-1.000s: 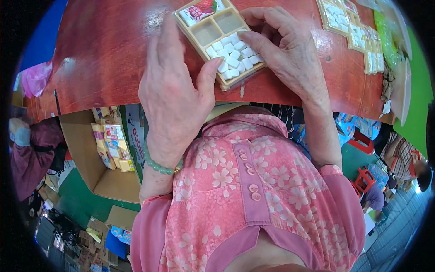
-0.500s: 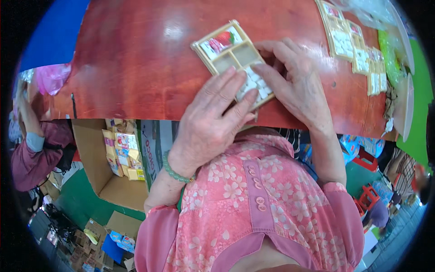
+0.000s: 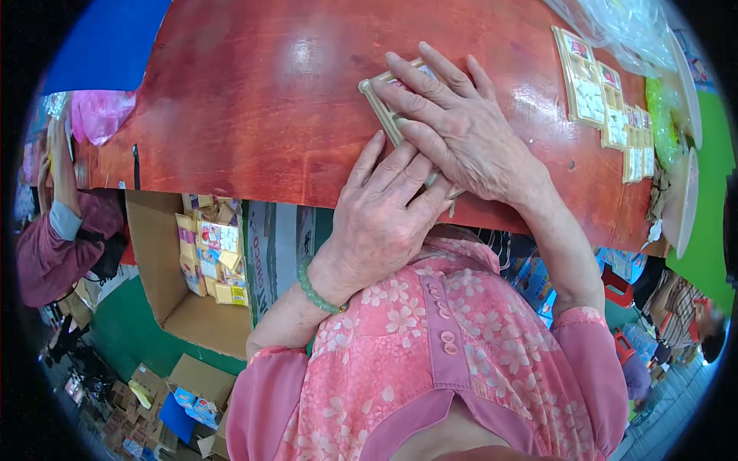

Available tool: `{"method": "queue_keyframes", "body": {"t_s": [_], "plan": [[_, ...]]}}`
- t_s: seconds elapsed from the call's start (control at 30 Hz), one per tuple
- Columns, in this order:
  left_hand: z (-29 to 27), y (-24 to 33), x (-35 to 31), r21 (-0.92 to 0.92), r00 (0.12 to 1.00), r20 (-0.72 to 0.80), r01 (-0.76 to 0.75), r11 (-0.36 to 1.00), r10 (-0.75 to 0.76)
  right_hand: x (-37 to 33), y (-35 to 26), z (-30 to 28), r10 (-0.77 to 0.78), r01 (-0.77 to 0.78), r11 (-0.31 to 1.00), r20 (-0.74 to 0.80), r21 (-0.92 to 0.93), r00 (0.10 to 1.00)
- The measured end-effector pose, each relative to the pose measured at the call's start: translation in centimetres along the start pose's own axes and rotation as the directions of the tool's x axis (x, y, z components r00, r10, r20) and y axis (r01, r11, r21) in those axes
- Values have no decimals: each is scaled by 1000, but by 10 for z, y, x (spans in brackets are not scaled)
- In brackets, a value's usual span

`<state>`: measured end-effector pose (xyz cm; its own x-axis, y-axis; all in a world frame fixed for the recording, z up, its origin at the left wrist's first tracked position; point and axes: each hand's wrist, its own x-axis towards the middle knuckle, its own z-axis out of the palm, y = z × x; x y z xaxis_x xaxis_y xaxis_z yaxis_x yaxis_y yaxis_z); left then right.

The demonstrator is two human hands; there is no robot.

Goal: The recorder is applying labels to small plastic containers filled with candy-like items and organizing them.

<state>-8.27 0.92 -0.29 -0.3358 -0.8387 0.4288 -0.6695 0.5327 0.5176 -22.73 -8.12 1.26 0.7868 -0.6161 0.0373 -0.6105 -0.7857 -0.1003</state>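
A small cream compartment tray point(image 3: 379, 110) lies on the red table near its front edge, mostly hidden under my hands. My right hand point(image 3: 469, 138) is laid flat across its top, fingers stretched out and pointing to the far left. My left hand point(image 3: 388, 203), with a green bead bracelet point(image 3: 306, 286) at the wrist, rests on the near end, fingers extended and partly beneath the right hand. The white pieces in the tray are covered from sight.
Similar filled trays point(image 3: 588, 96) line up at the table's right, beside clear plastic bags point(image 3: 626, 34). An open cardboard box point(image 3: 201, 326) holding packed trays stands below the table at left. A co-worker's arm point(image 3: 65, 180) and a pink bag point(image 3: 104, 115) are at far left.
My right hand has moved from the tray's right side to lie over its top. The left hand has shifted slightly right and nearer. The tray's strawberry picture and white pieces are now covered.
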Motion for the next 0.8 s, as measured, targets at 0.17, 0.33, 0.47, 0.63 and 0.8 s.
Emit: {"method": "queue_keyframes", "body": {"t_s": [0.17,0.33,0.47,0.63,0.8], "plan": [[2,0,-2,10,1000,9,-12,1000,12,-5,0,5,43,-43,999,-42,1,998],[-1,-3,5,-40,999,43,8,999,-7,-8,6,1,-43,46,999,-147,16,988],[-5,-10,9,-76,1000,26,6,997,-4,-19,5,-9,2,-7,995,52,98,999],[-1,-21,24,-189,995,99,-4,982,23,-41,4,-3,258,-236,947,-80,219,963],[-9,2,48,-174,945,315,153,973,-92,-55,19,6,295,-241,937,-205,254,933]]}}
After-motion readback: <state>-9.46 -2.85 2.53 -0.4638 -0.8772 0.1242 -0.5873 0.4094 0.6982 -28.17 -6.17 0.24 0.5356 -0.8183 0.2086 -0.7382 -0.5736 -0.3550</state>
